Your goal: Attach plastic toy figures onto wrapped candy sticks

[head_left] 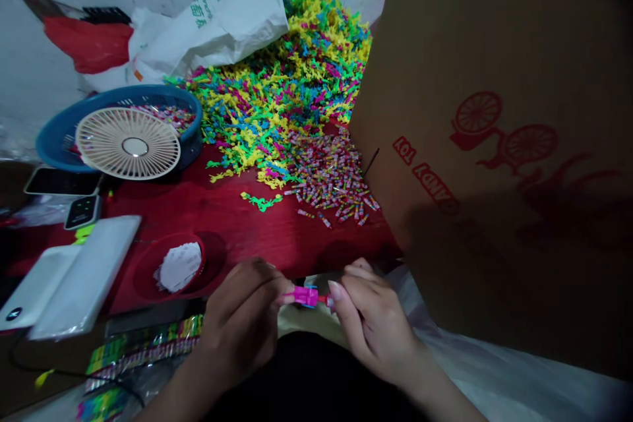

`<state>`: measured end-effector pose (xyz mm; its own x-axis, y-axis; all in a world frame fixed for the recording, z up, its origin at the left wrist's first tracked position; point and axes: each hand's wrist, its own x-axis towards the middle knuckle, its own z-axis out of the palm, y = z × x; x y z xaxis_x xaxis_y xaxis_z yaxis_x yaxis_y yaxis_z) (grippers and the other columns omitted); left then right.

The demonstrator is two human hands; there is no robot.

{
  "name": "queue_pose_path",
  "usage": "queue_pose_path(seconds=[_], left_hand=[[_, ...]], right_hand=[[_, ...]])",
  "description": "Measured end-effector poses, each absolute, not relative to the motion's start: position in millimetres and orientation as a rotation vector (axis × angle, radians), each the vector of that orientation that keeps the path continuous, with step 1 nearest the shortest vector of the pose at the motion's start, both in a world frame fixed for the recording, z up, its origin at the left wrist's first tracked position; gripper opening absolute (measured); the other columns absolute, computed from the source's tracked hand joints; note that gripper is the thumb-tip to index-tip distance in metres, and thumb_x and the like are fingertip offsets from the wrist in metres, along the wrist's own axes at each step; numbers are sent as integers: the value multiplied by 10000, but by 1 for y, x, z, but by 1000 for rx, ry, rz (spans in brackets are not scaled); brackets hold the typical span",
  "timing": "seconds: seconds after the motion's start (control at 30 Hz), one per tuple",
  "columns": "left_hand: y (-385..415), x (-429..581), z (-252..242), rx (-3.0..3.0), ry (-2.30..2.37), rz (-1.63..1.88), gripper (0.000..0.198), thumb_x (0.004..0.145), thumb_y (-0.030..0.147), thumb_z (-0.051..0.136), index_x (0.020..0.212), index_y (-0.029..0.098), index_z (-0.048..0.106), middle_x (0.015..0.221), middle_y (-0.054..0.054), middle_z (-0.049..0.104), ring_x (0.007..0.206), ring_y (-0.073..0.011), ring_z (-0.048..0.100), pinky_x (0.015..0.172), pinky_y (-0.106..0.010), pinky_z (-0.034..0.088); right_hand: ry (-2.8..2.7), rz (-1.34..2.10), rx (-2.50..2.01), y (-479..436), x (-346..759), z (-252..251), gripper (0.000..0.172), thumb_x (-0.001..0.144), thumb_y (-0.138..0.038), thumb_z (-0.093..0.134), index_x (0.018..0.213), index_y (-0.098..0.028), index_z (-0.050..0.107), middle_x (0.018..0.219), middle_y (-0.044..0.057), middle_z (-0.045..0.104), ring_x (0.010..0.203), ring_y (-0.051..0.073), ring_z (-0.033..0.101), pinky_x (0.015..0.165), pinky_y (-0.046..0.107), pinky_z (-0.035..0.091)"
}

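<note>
My left hand (pixel 244 316) is closed, pinching a pink plastic toy (pixel 305 296) with bits of blue at its sides. My right hand (pixel 376 320) pinches a small red piece (pixel 324 301) that meets the toy's right end; most of that piece is hidden by the fingers. Both hands are in front of the table's near edge, above my lap. Beyond them lies a heap of small wrapped candy tubes (pixel 329 175). Behind it rises a large pile of yellow, green, blue and pink plastic figures (pixel 297 86). A few green and yellow figures (pixel 262 202) lie apart on the red tabletop (pixel 237 231).
A large cardboard box (pixel 475 224) walls off the right side. At left stand a blue basket (pixel 47 138), a round fan (pixel 128 144), a phone (pixel 62 180) and plastic-wrapped packs (pixel 86 283). A red bowl (pixel 148 270) holds white paper slips. A white sack (pixel 232 13) lies behind.
</note>
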<state>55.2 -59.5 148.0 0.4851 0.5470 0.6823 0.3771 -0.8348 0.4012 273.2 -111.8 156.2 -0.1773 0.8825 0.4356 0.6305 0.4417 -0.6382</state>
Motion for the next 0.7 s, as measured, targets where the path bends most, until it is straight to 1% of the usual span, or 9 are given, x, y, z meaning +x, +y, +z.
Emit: queue_pose_path(seconds=[0.13, 0.27, 0.37, 0.47, 0.57, 0.63, 0.7], left_hand=[[-60, 56, 146, 2534, 768, 1277, 371, 853, -37, 585, 1128, 200, 660, 970, -59, 751, 887, -192, 710, 809, -353, 613], [-59, 54, 140, 2524, 763, 1287, 403, 837, -57, 579, 1137, 199, 661, 961, -64, 748, 892, -197, 704, 800, -352, 604], [-58, 51, 136, 2527, 794, 1274, 391, 843, -51, 583, 1132, 199, 666, 979, -69, 751, 907, -206, 706, 801, -355, 599], [-59, 50, 133, 2534, 768, 1290, 390, 847, -47, 592, 1154, 183, 661, 1020, -92, 749, 968, -224, 710, 852, -372, 593], [-59, 51, 134, 2543, 741, 1265, 354, 868, -42, 589, 1149, 164, 651, 989, -99, 739, 942, -222, 690, 825, -366, 581], [-48, 49, 137, 2624, 758, 1212, 291, 897, -22, 585, 1107, 168, 654, 942, -87, 736, 909, -214, 673, 816, -362, 567], [-23, 39, 140, 2752, 838, 1122, 201, 936, 31, 579, 1032, 184, 666, 905, -70, 740, 873, -208, 663, 813, -360, 551]], right_hand=[[-1898, 391, -1290, -113, 271, 156, 368, 1060, -122, 445, 710, -235, 440, 624, -18, 502, 629, 160, 485, 689, 345, 376], [-1915, 374, -1289, -112, 271, 154, 351, 1060, -125, 457, 726, -234, 448, 629, -19, 491, 643, 167, 479, 708, 349, 370], [-1910, 406, -1277, -109, 271, 151, 360, 1062, -122, 461, 720, -232, 444, 623, -24, 477, 630, 162, 465, 692, 344, 351], [-1887, 428, -1267, -109, 270, 152, 367, 1070, -127, 459, 716, -224, 464, 620, -27, 480, 622, 155, 466, 689, 339, 345], [-1886, 427, -1292, -110, 271, 156, 383, 1080, -152, 458, 704, -220, 487, 610, -25, 486, 623, 160, 471, 694, 342, 349], [-1866, 449, -1317, -104, 276, 153, 338, 1089, -197, 474, 766, -216, 570, 662, -4, 561, 673, 178, 521, 709, 341, 373], [-1762, 450, -1367, -89, 287, 138, 245, 1101, -256, 479, 954, -214, 670, 832, 37, 680, 808, 205, 607, 772, 343, 428]])
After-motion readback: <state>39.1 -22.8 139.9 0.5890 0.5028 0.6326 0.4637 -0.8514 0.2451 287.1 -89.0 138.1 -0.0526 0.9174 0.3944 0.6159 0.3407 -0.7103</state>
